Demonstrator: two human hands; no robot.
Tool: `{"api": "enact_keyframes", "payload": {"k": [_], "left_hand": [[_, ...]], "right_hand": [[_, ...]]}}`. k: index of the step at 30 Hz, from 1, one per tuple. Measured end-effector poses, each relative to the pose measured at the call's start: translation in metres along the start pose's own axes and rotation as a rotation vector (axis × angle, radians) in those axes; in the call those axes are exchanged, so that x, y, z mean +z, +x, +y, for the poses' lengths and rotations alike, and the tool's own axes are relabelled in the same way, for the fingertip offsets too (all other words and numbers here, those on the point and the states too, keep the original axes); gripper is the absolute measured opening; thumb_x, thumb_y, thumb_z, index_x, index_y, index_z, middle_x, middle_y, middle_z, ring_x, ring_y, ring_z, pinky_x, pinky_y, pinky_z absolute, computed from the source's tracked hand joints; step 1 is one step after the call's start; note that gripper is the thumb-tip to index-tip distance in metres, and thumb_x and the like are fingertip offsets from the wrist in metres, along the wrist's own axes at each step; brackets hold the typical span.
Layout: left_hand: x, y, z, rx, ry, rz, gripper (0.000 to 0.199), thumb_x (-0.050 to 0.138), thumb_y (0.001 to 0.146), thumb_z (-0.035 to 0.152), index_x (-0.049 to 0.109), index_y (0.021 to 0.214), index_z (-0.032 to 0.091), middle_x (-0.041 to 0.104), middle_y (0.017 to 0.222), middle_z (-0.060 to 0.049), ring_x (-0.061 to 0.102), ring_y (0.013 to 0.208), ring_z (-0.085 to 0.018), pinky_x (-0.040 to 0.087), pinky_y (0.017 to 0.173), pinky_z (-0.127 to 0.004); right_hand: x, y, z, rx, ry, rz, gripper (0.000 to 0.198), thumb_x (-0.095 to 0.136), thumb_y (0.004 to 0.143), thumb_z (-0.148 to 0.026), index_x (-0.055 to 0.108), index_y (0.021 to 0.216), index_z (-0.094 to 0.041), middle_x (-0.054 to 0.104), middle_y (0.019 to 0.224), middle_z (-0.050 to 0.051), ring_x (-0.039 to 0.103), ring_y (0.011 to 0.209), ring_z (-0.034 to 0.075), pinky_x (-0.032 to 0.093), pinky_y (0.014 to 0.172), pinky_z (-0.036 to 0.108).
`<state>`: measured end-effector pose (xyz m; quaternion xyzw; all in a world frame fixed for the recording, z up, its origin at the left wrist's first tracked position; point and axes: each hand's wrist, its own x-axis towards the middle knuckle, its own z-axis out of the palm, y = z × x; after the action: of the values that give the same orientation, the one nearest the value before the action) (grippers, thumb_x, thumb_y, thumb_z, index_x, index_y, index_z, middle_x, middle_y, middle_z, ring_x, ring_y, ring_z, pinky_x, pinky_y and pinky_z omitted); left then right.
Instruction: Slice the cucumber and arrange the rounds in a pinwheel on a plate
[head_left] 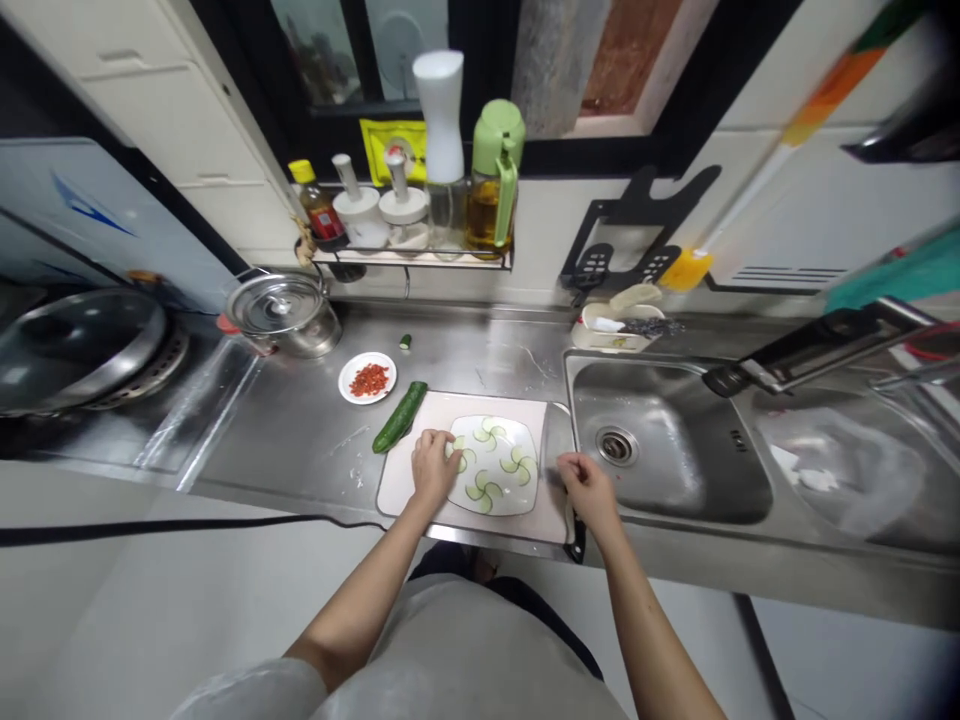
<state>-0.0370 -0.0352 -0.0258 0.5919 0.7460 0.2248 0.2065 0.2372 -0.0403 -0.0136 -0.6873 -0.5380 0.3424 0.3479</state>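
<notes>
My left hand (433,467) is at the left rim of a white square plate (519,500), its fingertips closed at a thin cucumber slice (459,442). More cucumber slices (484,490) lie on the plate in pinwheel shapes. My right hand (589,490) is off the plate's right side, fingers pinched together; whatever they may hold is too small to make out. Just left of and below that hand lies a knife, its blade (555,440) flat on the pale cutting board (401,490) and its black handle (576,545) toward me. A whole-looking cucumber (400,417) rests across the board's upper left corner.
A small white dish (347,384) of chopped red pieces and a cucumber end (406,342) sit behind the board. Left are a lidded steel pot (289,315) and a wok (82,345). The sink (675,440) is at the right. A seasoning rack (420,258) hangs above the counter.
</notes>
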Motion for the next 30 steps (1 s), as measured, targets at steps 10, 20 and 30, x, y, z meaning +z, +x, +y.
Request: {"api": "enact_keyframes", "payload": {"k": [10, 20, 30], "left_hand": [[-0.020, -0.005, 0.009, 0.067, -0.187, 0.097, 0.011, 0.057, 0.085, 0.028, 0.063, 0.093, 0.024, 0.059, 0.098, -0.006, 0.057, 0.099, -0.021, 0.045, 0.089, -0.037], [-0.061, 0.006, -0.021, 0.061, -0.247, 0.227, 0.016, 0.056, 0.085, 0.029, 0.063, 0.096, 0.020, 0.059, 0.093, -0.005, 0.057, 0.079, -0.014, 0.047, 0.076, -0.029], [-0.105, 0.087, -0.074, -0.078, -0.010, 0.262, 0.020, 0.057, 0.084, 0.031, 0.065, 0.100, 0.022, 0.062, 0.102, -0.006, 0.060, 0.080, -0.016, 0.046, 0.078, -0.029]], "right_hand": [[0.000, 0.010, 0.006, 0.041, 0.001, 0.004, 0.041, 0.055, 0.066, -0.056, 0.068, 0.079, -0.020, 0.066, 0.067, 0.005, 0.058, 0.060, 0.019, 0.046, 0.061, 0.031], [0.001, 0.006, 0.001, 0.060, 0.068, 0.012, 0.042, 0.058, 0.064, -0.058, 0.068, 0.077, -0.019, 0.069, 0.069, 0.006, 0.061, 0.062, 0.020, 0.048, 0.062, 0.031], [-0.003, 0.005, -0.011, 0.033, 0.068, 0.008, 0.040, 0.058, 0.068, -0.055, 0.068, 0.079, -0.018, 0.067, 0.067, 0.004, 0.056, 0.057, 0.016, 0.044, 0.055, 0.027]]}}
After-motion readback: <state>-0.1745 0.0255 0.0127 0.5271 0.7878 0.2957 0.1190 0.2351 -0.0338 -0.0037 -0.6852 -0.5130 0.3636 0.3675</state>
